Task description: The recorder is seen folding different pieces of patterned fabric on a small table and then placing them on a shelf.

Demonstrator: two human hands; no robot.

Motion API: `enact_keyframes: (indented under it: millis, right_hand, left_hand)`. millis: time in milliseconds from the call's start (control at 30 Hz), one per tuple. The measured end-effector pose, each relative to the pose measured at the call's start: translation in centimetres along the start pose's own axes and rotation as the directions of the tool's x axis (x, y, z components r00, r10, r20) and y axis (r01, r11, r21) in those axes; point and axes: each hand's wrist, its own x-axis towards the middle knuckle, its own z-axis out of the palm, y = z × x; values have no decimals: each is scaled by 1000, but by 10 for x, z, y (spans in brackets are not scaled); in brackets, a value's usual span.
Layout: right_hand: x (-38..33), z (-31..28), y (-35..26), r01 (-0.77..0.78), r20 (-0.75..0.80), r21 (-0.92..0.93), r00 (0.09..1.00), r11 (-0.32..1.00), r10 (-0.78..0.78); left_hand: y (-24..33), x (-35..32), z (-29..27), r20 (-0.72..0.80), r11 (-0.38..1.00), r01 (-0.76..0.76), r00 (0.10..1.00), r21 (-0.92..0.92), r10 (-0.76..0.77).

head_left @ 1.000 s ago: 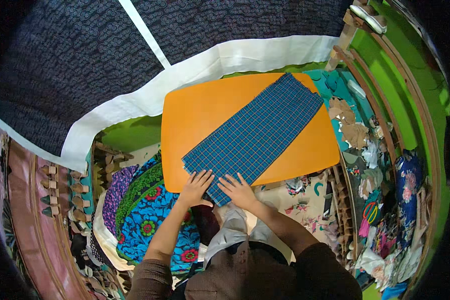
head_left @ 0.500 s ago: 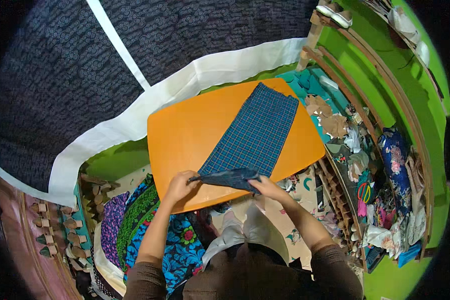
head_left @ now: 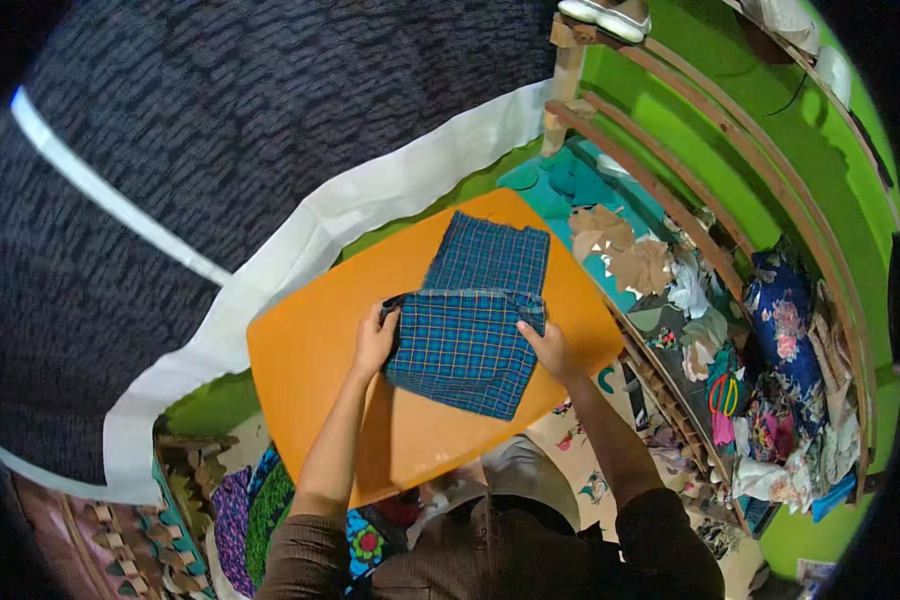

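Both hands hold a blue-green checked cloth [head_left: 460,350] over the orange table [head_left: 305,350], one at each side. The left hand [head_left: 374,342] has its fingers drawn in narrowly around the cloth's left edge. The right hand [head_left: 552,352] grips the right edge with its thumb on top; the fingers beneath are hidden, so how tightly they curl I cannot tell. Between the hands a fold edge runs almost straight across, and past it the rest of the cloth lies toward the table's far right corner, its frayed far end just inside the rim. The near part slopes down to a corner that also falls within the table's near rim; whether that corner touches the surface I cannot tell. The widest stretch of orange spreads left of the left hand, with a narrower strip to the right of the cloth. Both forearms cross the near rim, well apart from each other. Along the far left side, the white border [head_left: 360,205] of a dark patterned curtain [head_left: 220,120] runs close to the table. Beyond the right rim, fabric scraps [head_left: 640,265] sit near, below wooden rails [head_left: 660,180]
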Motion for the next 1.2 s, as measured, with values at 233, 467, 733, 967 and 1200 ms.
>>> enact_keyframes:
  millis: [233, 467, 733, 967, 1200]
  right_hand:
    - [111, -55, 15, -9, -58, 154, 998, 988, 18]
    - [187, -72, 61, -273, -290, -249, 936, 929, 197]
    - [140, -9, 27, 238, 75, -865, 932, 442, -356]
    - [150, -12, 50, 251, 109, -886, 930, 391, -350]
    - [126, -15, 30, 340, 226, -874, 917, 346, -330]
  left_hand:
    - [21, 129, 66, 55, 908, -45, 998, 417, 24]
    - [-9, 167, 114, -24, 743, 4, 1000, 670, 16]
    - [-6, 74, 174, 314, 503, -300, 947, 810, 59]
    - [-32, 77, 132, 286, 444, -254, 958, 859, -5]
    - [-30, 43, 55, 474, 422, -406, 878, 811, -67]
